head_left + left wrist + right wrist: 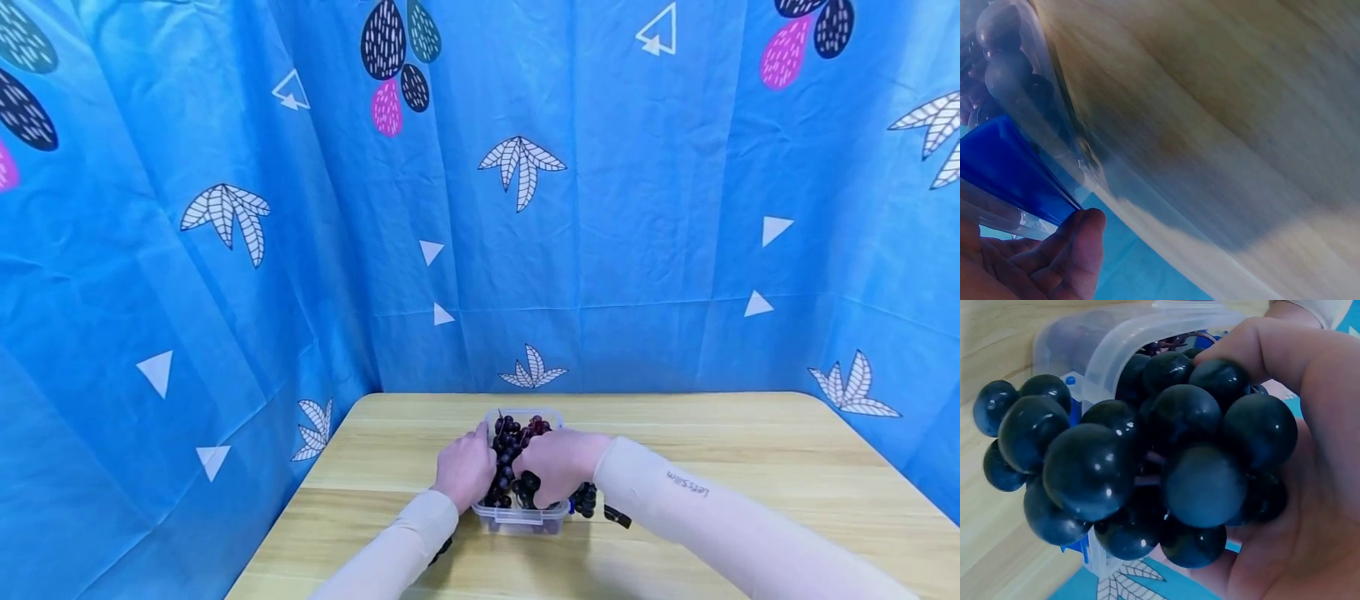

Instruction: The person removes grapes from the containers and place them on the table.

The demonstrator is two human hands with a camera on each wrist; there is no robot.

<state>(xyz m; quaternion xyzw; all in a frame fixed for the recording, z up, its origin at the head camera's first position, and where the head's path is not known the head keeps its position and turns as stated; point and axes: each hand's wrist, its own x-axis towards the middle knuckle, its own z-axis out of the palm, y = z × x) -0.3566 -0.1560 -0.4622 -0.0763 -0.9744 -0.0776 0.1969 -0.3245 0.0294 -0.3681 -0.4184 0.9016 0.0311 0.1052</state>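
Observation:
A clear plastic container [517, 518] with blue side latches stands on the table, filled with dark grapes [504, 454]. My left hand [467, 468] holds the container's left side. In the left wrist view its fingertips [1088, 234] are at the edge of a blue latch [1013, 165]. My right hand [557, 467] reaches over the container's right part and grips a bunch of dark grapes [1088, 472]. Part of this bunch hangs outside the right wall. The right wrist view shows the thumb [1241, 347] over the grapes, while most of the other fingers are hidden.
The light wooden table [720, 475] carries the container near its middle. A blue patterned curtain [637, 250] hangs behind the table and along both sides. A small black object [617, 517] shows beneath my right sleeve [720, 508].

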